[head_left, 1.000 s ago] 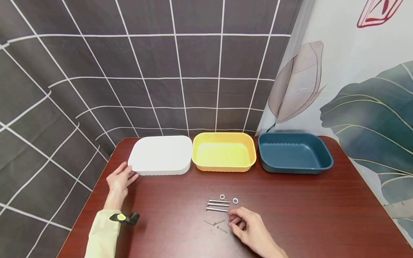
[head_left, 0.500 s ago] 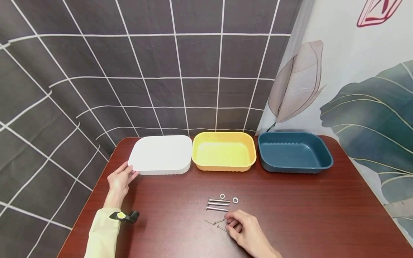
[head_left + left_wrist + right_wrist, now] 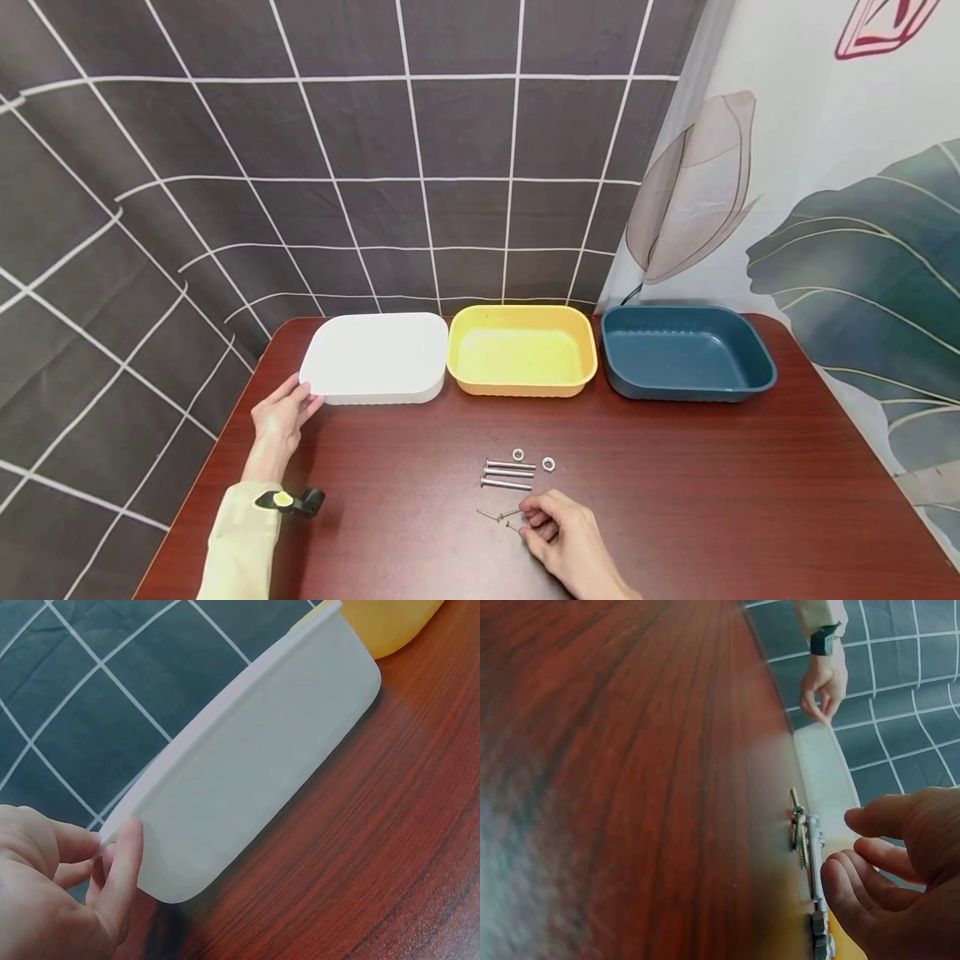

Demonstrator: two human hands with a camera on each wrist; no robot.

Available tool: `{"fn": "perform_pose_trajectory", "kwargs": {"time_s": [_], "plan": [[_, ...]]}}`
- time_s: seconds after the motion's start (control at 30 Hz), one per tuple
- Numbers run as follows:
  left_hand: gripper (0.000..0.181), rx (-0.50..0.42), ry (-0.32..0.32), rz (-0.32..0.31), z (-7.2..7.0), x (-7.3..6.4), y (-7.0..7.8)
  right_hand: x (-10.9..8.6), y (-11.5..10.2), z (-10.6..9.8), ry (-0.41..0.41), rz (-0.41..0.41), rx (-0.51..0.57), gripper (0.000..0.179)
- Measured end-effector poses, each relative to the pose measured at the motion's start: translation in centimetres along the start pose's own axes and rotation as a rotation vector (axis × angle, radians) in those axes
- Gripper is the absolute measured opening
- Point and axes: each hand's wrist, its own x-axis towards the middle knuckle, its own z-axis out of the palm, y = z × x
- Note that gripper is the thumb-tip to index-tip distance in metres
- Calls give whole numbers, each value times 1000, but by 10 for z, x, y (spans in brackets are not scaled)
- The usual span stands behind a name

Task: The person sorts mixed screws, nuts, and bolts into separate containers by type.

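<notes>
- We take 12 o'clock as the backdrop side, seen from the head.
- Left hand: thumb and fingers pinch the rim of the white bin at its 8 o'clock corner.
- Right hand: half-curled, with a gap between thumb and fingertips; we see nothing pinched. We cannot tell whether it touches the nearest screw.
- Three small screws lie on the table just beside those fingertips, at 10 o'clock from the right hand.
- Three long bolts lie between 10 and 11 o'clock; two nuts are near them, about 11 o'clock.
- Along the far edge we note the white bin at 10 o'clock, yellow bin between 11 and 12, blue bin at 1.
- Dark gridded backdrop stands at 12 o'clock.
</notes>
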Motion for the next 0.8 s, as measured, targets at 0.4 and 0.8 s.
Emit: {"fn": "perform_pose_trajectory", "kwargs": {"time_s": [0.4, 0.8], "plan": [[55, -3, -3, -18, -1, 0, 0, -2, 0, 5, -12, 20, -150, 42], [54, -15, -11, -6, -1, 1, -1, 1, 1, 9, -72, 97, -215, 36]]}}
